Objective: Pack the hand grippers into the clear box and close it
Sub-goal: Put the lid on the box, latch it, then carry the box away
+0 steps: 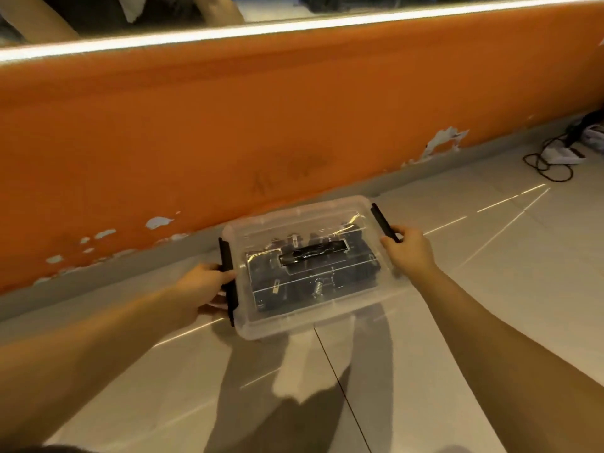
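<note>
On the tiled floor beside an orange wall [228, 125], the clear box [313, 266] sits lidded, dark hand grippers [310, 273] inside. The left hand [202, 282] and right hand [408, 250] each grip a black side latch [227, 273]. Closing step, it seems; next, press both latches down firmly.

Two bare forearms, no sleeves in view, left hand [204, 282] and right hand [410, 251] ungloved, no rings or watch visible
</note>
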`<act>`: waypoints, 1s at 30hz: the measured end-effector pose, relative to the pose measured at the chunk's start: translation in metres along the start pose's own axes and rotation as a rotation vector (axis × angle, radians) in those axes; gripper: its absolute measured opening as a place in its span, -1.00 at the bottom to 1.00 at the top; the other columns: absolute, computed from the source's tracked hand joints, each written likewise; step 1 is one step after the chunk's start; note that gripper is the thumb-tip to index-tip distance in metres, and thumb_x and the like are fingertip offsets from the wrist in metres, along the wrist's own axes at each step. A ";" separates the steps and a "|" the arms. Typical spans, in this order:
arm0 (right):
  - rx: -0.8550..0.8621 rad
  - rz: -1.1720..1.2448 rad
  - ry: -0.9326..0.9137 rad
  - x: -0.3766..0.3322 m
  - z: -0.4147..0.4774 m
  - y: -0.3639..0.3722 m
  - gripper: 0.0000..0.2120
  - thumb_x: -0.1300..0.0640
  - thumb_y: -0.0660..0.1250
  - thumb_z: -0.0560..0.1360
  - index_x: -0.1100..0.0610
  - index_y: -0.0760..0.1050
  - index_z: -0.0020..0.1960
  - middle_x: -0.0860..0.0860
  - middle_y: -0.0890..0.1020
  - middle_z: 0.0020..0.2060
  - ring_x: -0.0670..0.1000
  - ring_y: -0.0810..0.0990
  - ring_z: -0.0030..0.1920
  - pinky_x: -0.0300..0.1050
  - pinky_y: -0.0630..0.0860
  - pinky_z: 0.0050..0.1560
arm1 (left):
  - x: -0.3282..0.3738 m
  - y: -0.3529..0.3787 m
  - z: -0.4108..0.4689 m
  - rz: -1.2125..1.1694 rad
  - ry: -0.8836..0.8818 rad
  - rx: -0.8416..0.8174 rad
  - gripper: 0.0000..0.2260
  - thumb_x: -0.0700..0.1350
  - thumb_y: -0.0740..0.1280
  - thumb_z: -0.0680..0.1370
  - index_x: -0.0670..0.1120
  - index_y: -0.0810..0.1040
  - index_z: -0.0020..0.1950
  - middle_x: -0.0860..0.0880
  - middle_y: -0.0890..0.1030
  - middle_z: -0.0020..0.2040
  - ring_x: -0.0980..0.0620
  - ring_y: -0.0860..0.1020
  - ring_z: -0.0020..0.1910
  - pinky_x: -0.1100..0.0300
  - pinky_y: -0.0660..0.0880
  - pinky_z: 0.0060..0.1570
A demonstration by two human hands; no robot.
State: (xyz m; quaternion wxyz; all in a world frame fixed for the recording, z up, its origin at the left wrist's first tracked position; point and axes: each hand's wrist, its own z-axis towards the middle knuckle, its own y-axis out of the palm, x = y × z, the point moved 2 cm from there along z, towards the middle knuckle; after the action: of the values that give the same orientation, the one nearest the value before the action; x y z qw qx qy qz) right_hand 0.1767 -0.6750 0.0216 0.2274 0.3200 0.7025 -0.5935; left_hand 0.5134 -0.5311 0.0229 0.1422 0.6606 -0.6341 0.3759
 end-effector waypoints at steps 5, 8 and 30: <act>-0.095 -0.471 0.099 0.019 -0.040 -0.018 -0.75 -0.07 0.21 0.65 0.11 0.47 0.02 0.05 0.59 -0.22 0.05 0.60 -0.27 -0.10 0.50 -0.29 | 0.004 -0.005 -0.004 -0.045 -0.052 -0.052 -0.78 -0.10 0.28 0.66 -0.17 0.53 0.26 -0.22 0.67 0.08 -0.23 0.68 0.01 -0.07 0.63 -0.13; -0.101 -0.290 0.238 0.019 -0.044 -0.009 -0.78 0.03 0.24 0.66 0.19 0.46 0.15 0.15 0.61 -0.11 0.12 0.65 -0.26 -0.04 0.62 -0.26 | 0.004 -0.006 -0.004 -0.075 -0.076 -0.044 -0.79 -0.12 0.28 0.66 -0.17 0.53 0.26 -0.22 0.66 0.10 -0.25 0.66 0.03 -0.08 0.62 -0.15; 0.005 0.075 0.138 -0.015 0.046 0.023 -0.67 -0.05 0.35 0.60 0.25 0.54 -0.03 0.19 0.68 -0.22 0.15 0.70 -0.29 0.12 0.69 -0.13 | 0.048 -0.026 0.066 -0.163 -0.030 0.090 -0.82 -0.09 0.33 0.64 -0.15 0.55 0.19 -0.20 0.64 0.09 -0.18 0.61 -0.01 -0.10 0.55 -0.03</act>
State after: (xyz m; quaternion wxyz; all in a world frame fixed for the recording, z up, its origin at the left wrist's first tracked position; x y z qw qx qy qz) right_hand 0.2006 -0.7207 0.0076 0.1998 0.3867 0.7026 -0.5629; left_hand 0.5552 -0.6064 0.0185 0.1330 0.7213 -0.5629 0.3810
